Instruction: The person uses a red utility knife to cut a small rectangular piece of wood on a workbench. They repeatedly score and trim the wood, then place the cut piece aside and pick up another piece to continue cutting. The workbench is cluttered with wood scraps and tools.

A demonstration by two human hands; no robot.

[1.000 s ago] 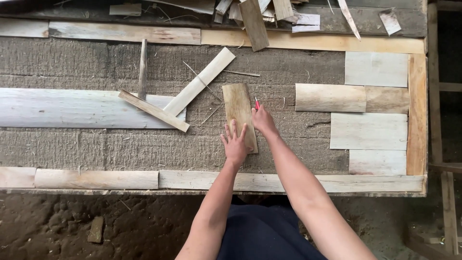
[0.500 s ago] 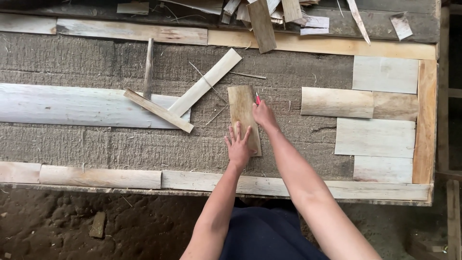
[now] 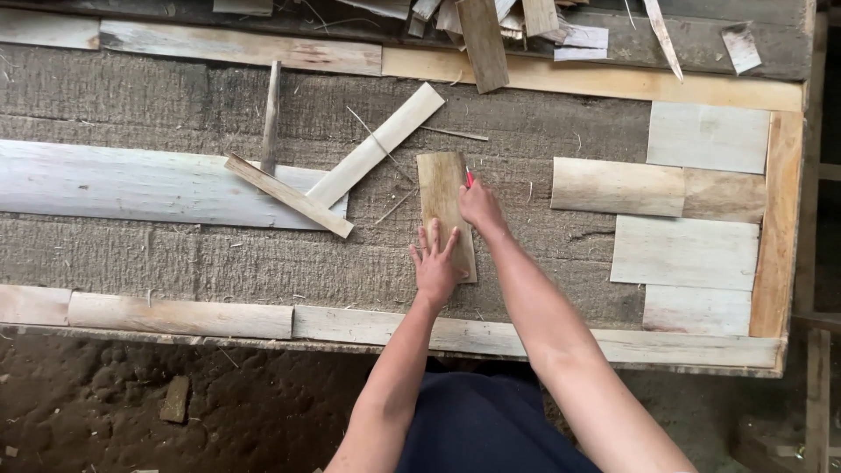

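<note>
A short wooden board (image 3: 444, 206) is laid lengthwise on the coarse grey surface (image 3: 175, 254), and both hands are set on it. The left hand (image 3: 435, 261) is spread flat, fingers open and splayed, and is pressed on the near end of the board, nothing being gripped. The right hand (image 3: 479, 208) is closed around a thin red marking tool (image 3: 469, 179), only the tip of which is seen, held against the board's right edge just above the left hand.

To the left of the hands, 2 pale slats (image 3: 346, 171) are crossed in a V over a long whitish plank (image 3: 131, 184), with a narrow stick (image 3: 271, 114) standing just beyond them. To the right of the right hand, well apart from it, several flat pale tiles (image 3: 683, 250) are fitted side by side against a wooden border (image 3: 780, 219). Beyond the hands, offcuts and splinters (image 3: 491, 26) are piled along the far edge. Near the person, a row of planks (image 3: 175, 317) is laid along the front edge, with dark earth floor (image 3: 105, 412) below.
</note>
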